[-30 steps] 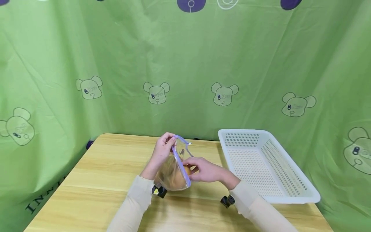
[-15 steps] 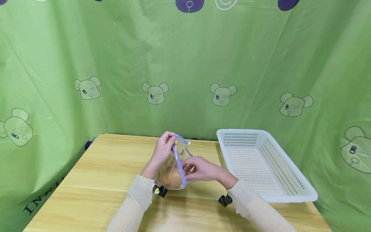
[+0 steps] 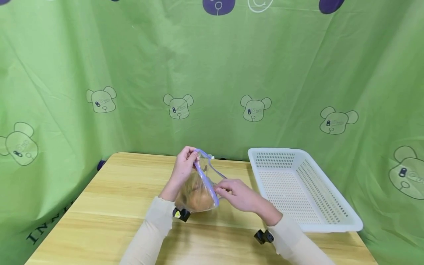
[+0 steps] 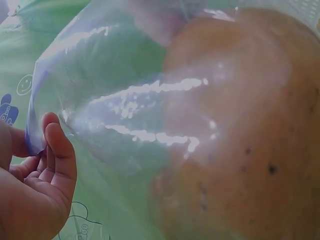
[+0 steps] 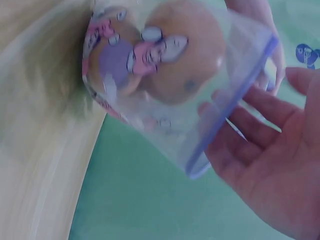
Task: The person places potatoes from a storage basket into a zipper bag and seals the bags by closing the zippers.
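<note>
A clear zip bag (image 3: 202, 178) with a purple rim and a white slider hangs tilted above the table, its mouth spread to the right. Inside lie at least two round orange fruits (image 5: 187, 52), one with dark specks in the left wrist view; cartoon print partly covers them. My left hand (image 3: 184, 163) pinches the upper rim between thumb and fingers, likewise the left hand (image 4: 42, 175) up close. At the bag's mouth is my right hand (image 3: 240, 195). Its fingers (image 5: 250, 127) reach past the purple rim into the mouth, with the thumb apart and no fruit held.
To the right stands a white perforated plastic basket (image 3: 258, 176) on the wooden table (image 3: 109, 206). A green curtain (image 3: 212, 66) with bear-head prints hangs behind the table. Small black wrist cameras (image 3: 263, 236) sit below both sleeves.
My right hand has drawn back from the fruit toward the bag's mouth, and the fruit sits deeper in the bag. My left hand has raised the rim slightly, up and left.
</note>
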### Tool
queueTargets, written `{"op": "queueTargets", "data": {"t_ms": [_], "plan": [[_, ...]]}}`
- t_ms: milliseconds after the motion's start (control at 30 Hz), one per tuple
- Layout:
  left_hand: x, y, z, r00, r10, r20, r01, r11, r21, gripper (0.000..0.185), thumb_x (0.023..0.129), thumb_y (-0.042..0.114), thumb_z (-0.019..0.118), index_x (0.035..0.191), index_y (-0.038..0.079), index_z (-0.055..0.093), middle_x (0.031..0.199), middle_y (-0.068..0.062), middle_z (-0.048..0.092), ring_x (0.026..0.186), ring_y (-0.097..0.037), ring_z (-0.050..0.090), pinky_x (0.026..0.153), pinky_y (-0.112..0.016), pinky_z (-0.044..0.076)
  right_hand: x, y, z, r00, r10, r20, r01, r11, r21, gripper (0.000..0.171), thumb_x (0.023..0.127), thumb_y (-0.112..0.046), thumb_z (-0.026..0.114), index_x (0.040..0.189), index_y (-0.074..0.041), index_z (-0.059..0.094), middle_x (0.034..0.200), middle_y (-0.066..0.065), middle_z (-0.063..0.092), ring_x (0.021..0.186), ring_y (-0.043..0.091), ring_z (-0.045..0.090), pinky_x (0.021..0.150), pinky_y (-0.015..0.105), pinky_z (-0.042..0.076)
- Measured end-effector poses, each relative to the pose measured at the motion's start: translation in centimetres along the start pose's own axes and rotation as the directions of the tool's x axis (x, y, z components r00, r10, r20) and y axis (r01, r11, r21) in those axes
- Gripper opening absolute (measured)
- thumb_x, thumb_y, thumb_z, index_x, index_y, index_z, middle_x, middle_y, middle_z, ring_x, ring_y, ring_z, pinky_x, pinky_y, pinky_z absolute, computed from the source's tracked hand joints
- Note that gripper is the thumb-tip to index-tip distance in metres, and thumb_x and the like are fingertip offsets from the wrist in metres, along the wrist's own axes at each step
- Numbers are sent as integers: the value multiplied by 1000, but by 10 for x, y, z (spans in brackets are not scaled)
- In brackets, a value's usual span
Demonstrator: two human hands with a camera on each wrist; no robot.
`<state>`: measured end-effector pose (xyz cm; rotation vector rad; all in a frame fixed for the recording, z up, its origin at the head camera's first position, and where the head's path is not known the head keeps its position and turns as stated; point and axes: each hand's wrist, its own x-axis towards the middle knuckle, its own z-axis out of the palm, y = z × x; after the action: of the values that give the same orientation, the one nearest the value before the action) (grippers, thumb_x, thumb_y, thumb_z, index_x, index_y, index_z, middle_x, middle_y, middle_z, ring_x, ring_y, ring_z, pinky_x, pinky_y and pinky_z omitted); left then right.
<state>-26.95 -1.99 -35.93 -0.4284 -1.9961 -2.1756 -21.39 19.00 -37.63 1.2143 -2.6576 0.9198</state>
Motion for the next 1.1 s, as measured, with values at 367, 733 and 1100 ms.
{"op": "queueTargets", "data": {"t_ms": [367, 733, 1100], "plan": [[8, 6, -9, 998, -12, -67, 10, 999, -31, 14, 99, 3, 41, 98, -8, 49, 75, -7, 52, 56, -10, 49, 49, -19, 47, -2, -8, 9, 971, 10, -239, -46, 989, -142, 8, 79, -16, 74, 77, -16, 67, 92, -6, 60, 88, 14, 57, 80, 36, 50], [9, 18, -30, 986, 27, -167, -17, 998, 59, 16, 93, 10, 57, 86, -5, 57, 62, -4, 55, 47, -10, 51, 43, -19, 45, 9, 7, -17, 859, -95, -504, -21, 975, -220, 8, 75, -5, 74, 80, -6, 69, 98, 15, 55, 93, 31, 48, 80, 47, 41], [1, 32, -36, 954, 187, -233, -61, 885, 463, 12, 79, 12, 60, 68, 10, 58, 63, -3, 53, 58, -18, 48, 54, -29, 43, 17, 8, -39, 816, 64, -574, -165, 978, -125, 8, 88, -4, 63, 94, 0, 66, 91, 13, 57, 80, 27, 56, 69, 39, 52]]}}
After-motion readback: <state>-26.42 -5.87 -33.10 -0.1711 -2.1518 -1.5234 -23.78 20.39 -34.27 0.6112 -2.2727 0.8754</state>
